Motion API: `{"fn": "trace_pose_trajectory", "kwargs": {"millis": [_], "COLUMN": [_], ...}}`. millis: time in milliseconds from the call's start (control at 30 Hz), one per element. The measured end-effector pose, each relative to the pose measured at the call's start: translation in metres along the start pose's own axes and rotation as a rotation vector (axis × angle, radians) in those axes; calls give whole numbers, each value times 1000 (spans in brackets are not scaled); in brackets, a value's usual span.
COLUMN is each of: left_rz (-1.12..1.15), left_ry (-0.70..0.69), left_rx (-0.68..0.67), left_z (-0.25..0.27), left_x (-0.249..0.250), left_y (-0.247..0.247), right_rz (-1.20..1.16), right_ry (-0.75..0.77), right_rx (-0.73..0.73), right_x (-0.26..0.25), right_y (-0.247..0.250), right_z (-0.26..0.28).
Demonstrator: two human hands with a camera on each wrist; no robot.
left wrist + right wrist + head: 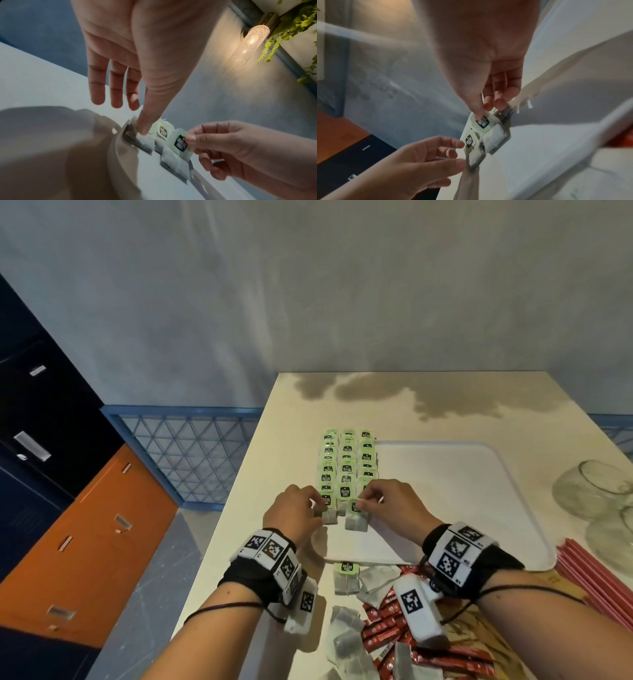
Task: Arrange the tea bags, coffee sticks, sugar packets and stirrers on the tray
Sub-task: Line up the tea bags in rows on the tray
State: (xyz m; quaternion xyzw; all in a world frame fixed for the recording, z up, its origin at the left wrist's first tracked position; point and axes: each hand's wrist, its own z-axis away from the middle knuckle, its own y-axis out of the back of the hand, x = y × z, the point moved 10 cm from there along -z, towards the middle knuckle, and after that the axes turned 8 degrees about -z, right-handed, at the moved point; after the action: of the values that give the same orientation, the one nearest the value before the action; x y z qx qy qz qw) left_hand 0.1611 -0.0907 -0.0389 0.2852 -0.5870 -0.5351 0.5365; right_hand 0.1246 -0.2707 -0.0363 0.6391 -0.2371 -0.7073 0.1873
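Note:
Three rows of green-tagged tea bags (pixel 347 463) lie along the left side of the white tray (pixel 445 491). My right hand (pixel 364 499) pinches the green tag of a tea bag (pixel 356 520) at the near end of the right row; the pinch (pixel 481 112) on this bag (pixel 494 135) also shows in the right wrist view. My left hand (pixel 320 506) touches the neighbouring tea bag (pixel 329 517) in the left row. In the left wrist view its thumb (pixel 143 129) presses on that bag while the other fingers stay straight.
Loose tea bags (pixel 346 577) and red coffee sticks (pixel 380 628) are piled on the table in front of the tray. Red stirrers (pixel 592 577) lie at the right, beside clear glasses (pixel 596 491). The table's left edge (pixel 222 525) drops to the floor.

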Motion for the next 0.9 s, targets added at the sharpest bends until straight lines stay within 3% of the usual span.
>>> {"fn": "trace_pose_trajectory", "kwargs": {"millis": [333, 567, 667, 800, 900], "left_rz": [-25, 57, 144, 113, 70], "left_ry": [-17, -76, -88, -88, -74], "left_rx": [-22, -94, -156, -221, -302], "left_z": [-24, -1, 28, 72, 96], "left_x": [7, 11, 4, -8, -14], "left_y": [-8, 4, 10, 1, -14], "right_rz": [49, 43, 90, 53, 58], "right_ry": [18, 39, 119, 160, 178], "right_rx": [47, 49, -43, -272, -364], "right_x": [-2, -21, -37, -41, -37], "right_y": [-12, -2, -5, -36, -52], "right_z": [-23, -1, 25, 66, 84]}}
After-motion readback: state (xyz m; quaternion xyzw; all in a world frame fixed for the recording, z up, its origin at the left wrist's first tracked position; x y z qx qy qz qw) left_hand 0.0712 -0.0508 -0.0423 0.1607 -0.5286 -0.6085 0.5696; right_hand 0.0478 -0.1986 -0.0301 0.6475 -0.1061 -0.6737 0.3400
